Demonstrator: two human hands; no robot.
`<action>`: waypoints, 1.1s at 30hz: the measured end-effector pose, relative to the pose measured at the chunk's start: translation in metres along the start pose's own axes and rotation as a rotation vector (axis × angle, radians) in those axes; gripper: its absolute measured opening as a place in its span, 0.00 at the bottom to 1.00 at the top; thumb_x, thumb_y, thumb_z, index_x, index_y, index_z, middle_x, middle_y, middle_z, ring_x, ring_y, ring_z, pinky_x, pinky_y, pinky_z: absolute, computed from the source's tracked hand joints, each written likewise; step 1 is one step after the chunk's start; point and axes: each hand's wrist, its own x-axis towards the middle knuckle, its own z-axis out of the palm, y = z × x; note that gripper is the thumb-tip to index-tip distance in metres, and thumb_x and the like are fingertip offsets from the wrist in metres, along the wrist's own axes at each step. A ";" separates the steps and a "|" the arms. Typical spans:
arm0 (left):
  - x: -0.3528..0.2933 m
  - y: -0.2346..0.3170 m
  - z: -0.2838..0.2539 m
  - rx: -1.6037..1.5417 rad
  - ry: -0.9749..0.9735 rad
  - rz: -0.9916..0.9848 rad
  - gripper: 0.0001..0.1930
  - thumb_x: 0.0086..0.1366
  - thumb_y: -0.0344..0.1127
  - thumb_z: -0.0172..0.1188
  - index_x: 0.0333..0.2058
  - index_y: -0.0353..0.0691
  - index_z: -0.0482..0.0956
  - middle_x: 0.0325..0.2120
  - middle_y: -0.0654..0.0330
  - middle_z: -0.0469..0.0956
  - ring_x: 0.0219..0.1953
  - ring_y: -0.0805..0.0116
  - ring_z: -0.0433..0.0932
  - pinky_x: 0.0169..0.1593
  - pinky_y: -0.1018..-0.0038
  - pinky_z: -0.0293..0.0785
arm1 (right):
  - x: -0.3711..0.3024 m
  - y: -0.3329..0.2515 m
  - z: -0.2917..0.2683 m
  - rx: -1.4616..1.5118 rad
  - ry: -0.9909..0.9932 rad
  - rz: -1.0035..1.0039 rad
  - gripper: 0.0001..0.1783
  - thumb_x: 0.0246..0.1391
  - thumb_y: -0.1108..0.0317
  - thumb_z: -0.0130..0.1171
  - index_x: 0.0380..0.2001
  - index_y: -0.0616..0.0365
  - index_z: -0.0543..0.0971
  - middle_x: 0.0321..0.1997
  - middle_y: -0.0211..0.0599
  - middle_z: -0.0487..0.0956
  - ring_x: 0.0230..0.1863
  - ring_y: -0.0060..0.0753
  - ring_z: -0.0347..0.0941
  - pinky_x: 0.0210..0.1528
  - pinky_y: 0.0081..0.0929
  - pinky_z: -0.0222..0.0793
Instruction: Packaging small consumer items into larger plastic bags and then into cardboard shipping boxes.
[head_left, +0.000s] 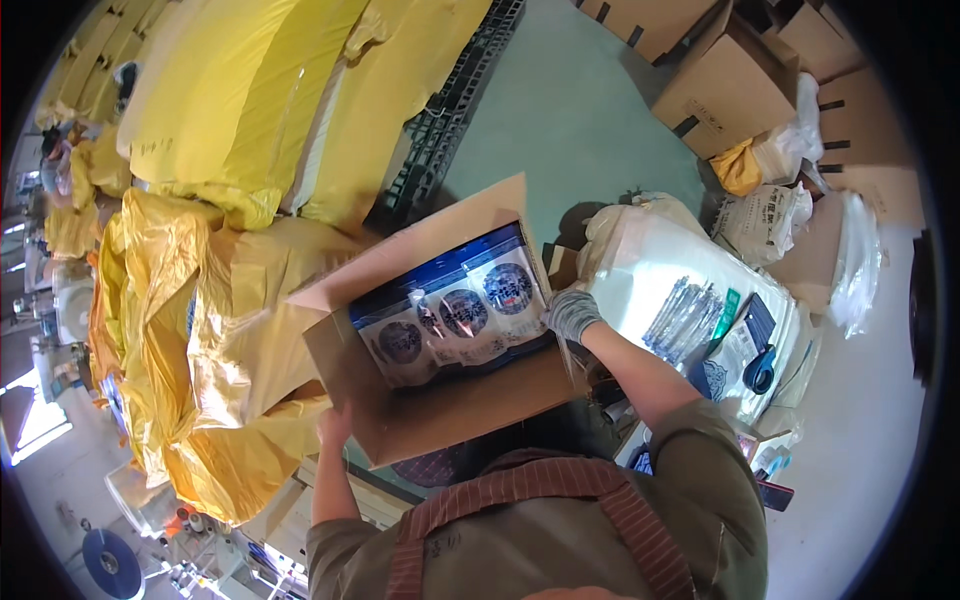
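In front of my body an open cardboard box (470,420) is tilted, its flaps standing out. Inside lie blue and white plastic packages (462,312) with round dark prints, filling the far part of the box. My right hand (572,315), in a grey striped glove, is closed on the box's right edge. At the lower left corner is my left hand (334,428), bare and pressed against the box's side; its fingers are mostly hidden behind the cardboard, though it appears to support the box.
To the right, a white plastic-covered surface (625,285) carries clear plastic strips (683,315) and blue-handled scissors (760,370). Yellow-wrapped stacks (250,100) and crumpled yellow sheeting (160,330) stand left. A black pallet (440,130) edges the green floor. Empty cartons (725,90) sit at far right.
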 end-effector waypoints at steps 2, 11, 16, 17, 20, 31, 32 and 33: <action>-0.023 -0.034 0.021 -0.066 -0.052 -0.033 0.32 0.60 0.61 0.48 0.30 0.32 0.81 0.29 0.39 0.78 0.38 0.40 0.77 0.43 0.52 0.71 | -0.003 -0.004 0.010 0.056 -0.080 -0.009 0.25 0.48 0.48 0.52 0.33 0.63 0.81 0.35 0.52 0.80 0.39 0.50 0.77 0.44 0.41 0.71; -0.056 -0.099 0.086 -0.381 0.010 -0.092 0.31 0.59 0.61 0.49 0.31 0.32 0.80 0.30 0.38 0.77 0.39 0.37 0.75 0.44 0.52 0.69 | 0.051 -0.082 -0.056 0.008 0.070 -0.247 0.18 0.48 0.55 0.52 0.27 0.58 0.82 0.30 0.49 0.80 0.34 0.47 0.78 0.37 0.39 0.73; -0.024 -0.065 0.086 -0.221 -0.152 -0.174 0.23 0.58 0.52 0.51 0.35 0.34 0.79 0.33 0.39 0.77 0.40 0.39 0.75 0.44 0.52 0.69 | 0.150 -0.128 -0.119 -0.107 0.163 -0.356 0.18 0.47 0.55 0.51 0.27 0.57 0.83 0.31 0.49 0.80 0.34 0.49 0.78 0.38 0.42 0.73; -0.022 -0.054 0.084 -0.225 -0.163 -0.189 0.23 0.58 0.52 0.51 0.35 0.34 0.79 0.33 0.39 0.77 0.40 0.39 0.75 0.44 0.52 0.69 | 0.157 -0.128 -0.135 -0.113 0.148 -0.367 0.18 0.47 0.55 0.51 0.27 0.57 0.83 0.31 0.49 0.80 0.34 0.49 0.78 0.38 0.42 0.73; -0.026 -0.026 0.082 -0.207 -0.175 -0.068 0.23 0.56 0.50 0.50 0.34 0.33 0.79 0.31 0.41 0.78 0.38 0.41 0.76 0.43 0.53 0.71 | 0.178 -0.123 -0.160 -0.208 0.128 -0.445 0.18 0.47 0.55 0.51 0.28 0.58 0.82 0.32 0.48 0.80 0.36 0.50 0.78 0.41 0.41 0.72; -0.035 0.094 0.058 -0.302 -0.242 -0.460 0.23 0.54 0.50 0.51 0.33 0.32 0.80 0.32 0.41 0.78 0.40 0.46 0.78 0.45 0.56 0.72 | 0.213 -0.051 -0.198 -0.380 -0.030 -0.560 0.22 0.49 0.52 0.53 0.27 0.62 0.81 0.30 0.52 0.79 0.34 0.51 0.77 0.40 0.44 0.72; -0.035 0.104 0.053 -0.290 -0.249 -0.466 0.23 0.54 0.49 0.51 0.34 0.32 0.80 0.33 0.41 0.79 0.41 0.46 0.78 0.45 0.56 0.72 | 0.218 -0.041 -0.200 -0.378 -0.029 -0.573 0.22 0.49 0.52 0.53 0.27 0.62 0.81 0.30 0.52 0.79 0.34 0.51 0.77 0.40 0.44 0.72; -0.035 0.113 0.047 -0.290 -0.245 -0.477 0.23 0.54 0.49 0.51 0.34 0.32 0.80 0.33 0.41 0.79 0.41 0.46 0.78 0.45 0.56 0.72 | 0.224 -0.031 -0.203 -0.367 -0.018 -0.569 0.22 0.49 0.52 0.53 0.26 0.63 0.81 0.29 0.53 0.79 0.33 0.52 0.76 0.40 0.44 0.72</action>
